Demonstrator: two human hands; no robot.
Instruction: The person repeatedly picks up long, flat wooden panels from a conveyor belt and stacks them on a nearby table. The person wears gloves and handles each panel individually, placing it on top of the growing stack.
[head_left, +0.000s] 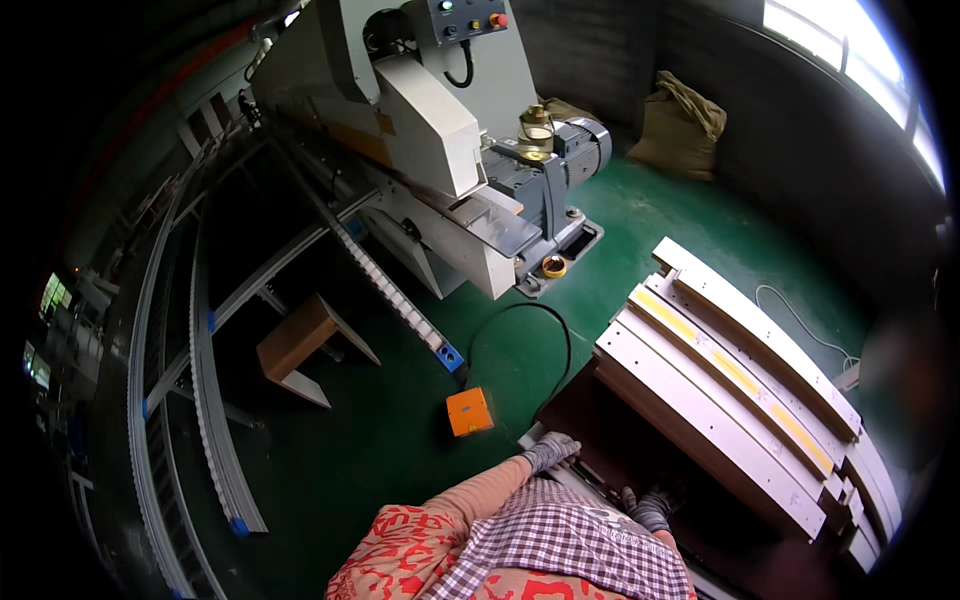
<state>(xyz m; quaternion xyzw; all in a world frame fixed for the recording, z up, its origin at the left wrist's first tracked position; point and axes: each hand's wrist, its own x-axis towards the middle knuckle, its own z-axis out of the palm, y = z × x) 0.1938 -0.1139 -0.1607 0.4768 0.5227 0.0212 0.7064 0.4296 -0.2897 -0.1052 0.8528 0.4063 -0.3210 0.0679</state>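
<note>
Metal roller rails run well left of the orange box; a brown board piece stands nearer it on that side. Just right of the box, the person's left hand bends its fingers at the edge of a dark brown panel; whether they grip cannot be told. Farther right of the box, the right hand is at that panel, its shadowed fingers' hold unclear. White boards lie farthest right of the box.
</note>
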